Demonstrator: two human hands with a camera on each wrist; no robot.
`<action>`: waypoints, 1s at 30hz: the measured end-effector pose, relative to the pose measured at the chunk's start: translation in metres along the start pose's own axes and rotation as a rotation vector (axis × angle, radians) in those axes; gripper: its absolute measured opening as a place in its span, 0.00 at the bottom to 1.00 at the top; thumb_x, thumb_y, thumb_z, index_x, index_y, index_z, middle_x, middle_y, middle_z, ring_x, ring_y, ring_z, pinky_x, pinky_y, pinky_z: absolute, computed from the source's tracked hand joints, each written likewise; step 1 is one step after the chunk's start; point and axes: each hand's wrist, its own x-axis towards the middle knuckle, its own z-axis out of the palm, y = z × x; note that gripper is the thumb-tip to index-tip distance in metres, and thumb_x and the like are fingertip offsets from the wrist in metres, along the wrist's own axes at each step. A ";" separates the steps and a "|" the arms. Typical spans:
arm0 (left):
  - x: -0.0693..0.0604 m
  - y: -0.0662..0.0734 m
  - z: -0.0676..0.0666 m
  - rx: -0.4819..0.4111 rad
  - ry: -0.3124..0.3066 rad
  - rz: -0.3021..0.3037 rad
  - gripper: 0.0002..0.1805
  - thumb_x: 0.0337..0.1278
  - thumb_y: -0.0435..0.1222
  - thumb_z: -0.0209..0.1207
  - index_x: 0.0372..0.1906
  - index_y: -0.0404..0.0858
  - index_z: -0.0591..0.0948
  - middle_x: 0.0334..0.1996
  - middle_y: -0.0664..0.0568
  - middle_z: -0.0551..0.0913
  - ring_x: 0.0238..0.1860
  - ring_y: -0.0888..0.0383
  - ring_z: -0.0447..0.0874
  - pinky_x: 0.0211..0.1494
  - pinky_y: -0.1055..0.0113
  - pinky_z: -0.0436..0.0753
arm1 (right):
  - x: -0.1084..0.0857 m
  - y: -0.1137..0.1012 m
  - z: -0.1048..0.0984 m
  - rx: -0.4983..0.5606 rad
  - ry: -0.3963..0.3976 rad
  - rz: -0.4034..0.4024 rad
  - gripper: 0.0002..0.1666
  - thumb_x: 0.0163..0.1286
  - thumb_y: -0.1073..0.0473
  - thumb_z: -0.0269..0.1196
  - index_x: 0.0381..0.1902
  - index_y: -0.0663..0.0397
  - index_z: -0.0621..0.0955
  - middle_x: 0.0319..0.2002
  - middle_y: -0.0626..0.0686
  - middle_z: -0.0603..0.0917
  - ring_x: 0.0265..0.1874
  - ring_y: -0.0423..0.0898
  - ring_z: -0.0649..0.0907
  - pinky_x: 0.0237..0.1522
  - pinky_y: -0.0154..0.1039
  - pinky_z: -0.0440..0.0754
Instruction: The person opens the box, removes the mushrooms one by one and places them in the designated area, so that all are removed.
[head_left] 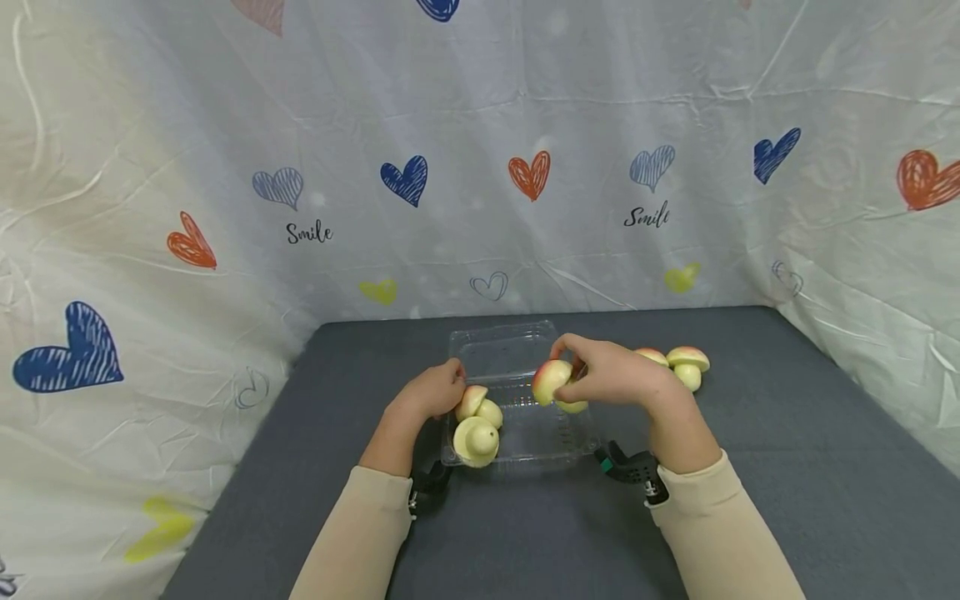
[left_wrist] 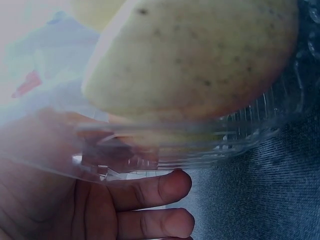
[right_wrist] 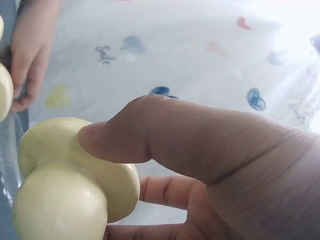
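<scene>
A white sheet (head_left: 465, 117) fills the back and both sides, printed with hearts (head_left: 529, 175) in blue, red and yellow, and the word "Smile" twice over. In front of it spreads the dark table (head_left: 525, 533), with two beige sleeves (head_left: 352, 542) reaching in over its near part.

Between the arms sits the clear plastic box (head_left: 528, 429), its lid (head_left: 498, 350) open on the far side. The right hand (head_left: 618, 371) is above the box's right part, thumb and fingers pinching a mushroom; the left hand (head_left: 431, 390) touches the box at its left wall. In the left wrist view, two of that hand's fingertips show past the plastic (the thumb is hidden, so I cannot tell whether it grips the wall or only rests against it). Each wrist wears a black strap (head_left: 633, 471).

Smallest are the mushrooms, pale yellow with some red on the caps. The held mushroom (head_left: 551, 381) is over the box; the right wrist view shows the thumb on its cap and its round stem towards the lens. At the box's left side are two more: a rear mushroom (head_left: 470, 402), lying tilted, and a front mushroom (head_left: 476, 442) just beside it, stem towards the viewer. Beyond the right forearm, on the table, are a half-hidden mushroom (head_left: 652, 356) and a far-right mushroom (head_left: 687, 358), close together.
</scene>
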 end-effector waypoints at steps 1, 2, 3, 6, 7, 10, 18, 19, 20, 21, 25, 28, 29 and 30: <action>0.000 0.000 0.000 0.000 0.000 -0.001 0.13 0.84 0.40 0.42 0.54 0.38 0.74 0.28 0.44 0.80 0.23 0.50 0.76 0.27 0.58 0.75 | -0.001 0.002 -0.003 0.009 0.003 0.004 0.26 0.66 0.52 0.71 0.57 0.49 0.74 0.38 0.51 0.83 0.36 0.47 0.83 0.39 0.46 0.79; 0.000 0.000 0.000 0.000 0.000 -0.003 0.14 0.84 0.40 0.42 0.55 0.38 0.74 0.29 0.44 0.80 0.23 0.50 0.76 0.27 0.58 0.75 | -0.002 0.004 -0.005 0.020 0.006 0.009 0.26 0.67 0.52 0.71 0.57 0.50 0.74 0.38 0.52 0.84 0.36 0.47 0.84 0.39 0.47 0.79; 0.000 -0.001 0.000 0.001 0.000 -0.003 0.14 0.84 0.41 0.42 0.55 0.38 0.74 0.29 0.44 0.79 0.24 0.50 0.76 0.27 0.58 0.75 | -0.003 0.006 -0.008 0.031 0.009 0.014 0.26 0.67 0.52 0.71 0.57 0.51 0.73 0.39 0.53 0.84 0.37 0.48 0.84 0.39 0.47 0.79; 0.000 0.000 0.000 0.000 -0.002 -0.005 0.13 0.84 0.41 0.42 0.54 0.38 0.74 0.29 0.44 0.80 0.23 0.50 0.76 0.27 0.58 0.75 | -0.008 0.013 -0.016 0.057 0.016 0.054 0.27 0.68 0.51 0.70 0.58 0.51 0.72 0.41 0.54 0.85 0.32 0.47 0.82 0.35 0.45 0.77; 0.000 0.000 0.000 -0.001 -0.003 -0.004 0.13 0.84 0.41 0.42 0.54 0.39 0.74 0.29 0.44 0.80 0.23 0.50 0.76 0.27 0.58 0.75 | -0.011 0.015 -0.019 0.071 0.019 0.074 0.26 0.69 0.51 0.70 0.59 0.51 0.72 0.41 0.54 0.85 0.28 0.46 0.79 0.32 0.44 0.76; -0.001 0.000 0.000 -0.005 -0.005 -0.001 0.12 0.84 0.41 0.42 0.53 0.39 0.73 0.29 0.44 0.79 0.23 0.50 0.75 0.27 0.58 0.74 | -0.017 0.023 -0.026 0.088 0.028 0.118 0.27 0.71 0.50 0.69 0.60 0.52 0.71 0.41 0.55 0.84 0.25 0.46 0.75 0.28 0.42 0.72; 0.000 0.000 -0.001 -0.006 -0.003 0.007 0.12 0.83 0.41 0.42 0.53 0.39 0.73 0.29 0.44 0.80 0.23 0.50 0.75 0.27 0.58 0.74 | -0.025 0.044 -0.041 0.049 0.070 0.203 0.33 0.71 0.45 0.68 0.62 0.57 0.70 0.47 0.59 0.82 0.38 0.52 0.80 0.37 0.46 0.76; 0.000 0.000 -0.001 -0.007 -0.004 0.007 0.12 0.83 0.41 0.42 0.53 0.39 0.73 0.29 0.44 0.80 0.23 0.50 0.75 0.27 0.58 0.74 | -0.025 0.047 -0.042 0.044 0.076 0.209 0.33 0.71 0.45 0.68 0.62 0.57 0.70 0.47 0.59 0.82 0.39 0.52 0.80 0.37 0.46 0.76; 0.000 0.000 -0.001 -0.007 -0.004 0.007 0.12 0.83 0.41 0.42 0.53 0.39 0.73 0.28 0.44 0.80 0.22 0.50 0.75 0.27 0.58 0.74 | -0.025 0.050 -0.042 0.043 0.080 0.216 0.33 0.71 0.45 0.68 0.62 0.58 0.70 0.47 0.59 0.82 0.39 0.53 0.80 0.37 0.46 0.76; 0.000 0.000 -0.001 -0.008 -0.005 0.006 0.12 0.83 0.40 0.42 0.53 0.39 0.73 0.28 0.44 0.80 0.22 0.50 0.75 0.27 0.58 0.74 | -0.024 0.052 -0.043 0.047 0.084 0.223 0.33 0.71 0.46 0.68 0.62 0.58 0.70 0.46 0.58 0.81 0.38 0.53 0.79 0.37 0.46 0.76; -0.001 0.000 0.000 -0.014 -0.005 0.003 0.12 0.83 0.40 0.42 0.52 0.39 0.73 0.28 0.44 0.80 0.22 0.50 0.74 0.27 0.58 0.74 | -0.022 0.061 -0.043 0.096 0.080 0.241 0.32 0.71 0.50 0.68 0.62 0.63 0.69 0.35 0.54 0.78 0.31 0.51 0.76 0.33 0.45 0.74; -0.002 0.000 -0.001 -0.016 0.000 0.006 0.12 0.83 0.40 0.42 0.52 0.39 0.73 0.28 0.44 0.80 0.22 0.50 0.74 0.26 0.58 0.73 | -0.021 0.066 -0.042 0.138 0.064 0.261 0.32 0.70 0.53 0.69 0.61 0.66 0.69 0.30 0.52 0.75 0.28 0.49 0.75 0.31 0.43 0.74; -0.002 0.000 -0.001 -0.016 0.002 0.008 0.12 0.83 0.40 0.42 0.52 0.39 0.73 0.28 0.44 0.80 0.22 0.50 0.74 0.26 0.58 0.73 | -0.021 0.068 -0.042 0.149 0.057 0.273 0.33 0.70 0.53 0.69 0.61 0.67 0.69 0.30 0.53 0.75 0.27 0.48 0.75 0.31 0.43 0.75; -0.002 0.000 -0.001 -0.014 0.003 0.008 0.12 0.83 0.40 0.42 0.52 0.39 0.73 0.28 0.44 0.79 0.22 0.50 0.74 0.26 0.58 0.73 | -0.021 0.069 -0.042 0.156 0.049 0.285 0.32 0.69 0.53 0.69 0.60 0.67 0.69 0.30 0.53 0.76 0.27 0.48 0.76 0.31 0.42 0.75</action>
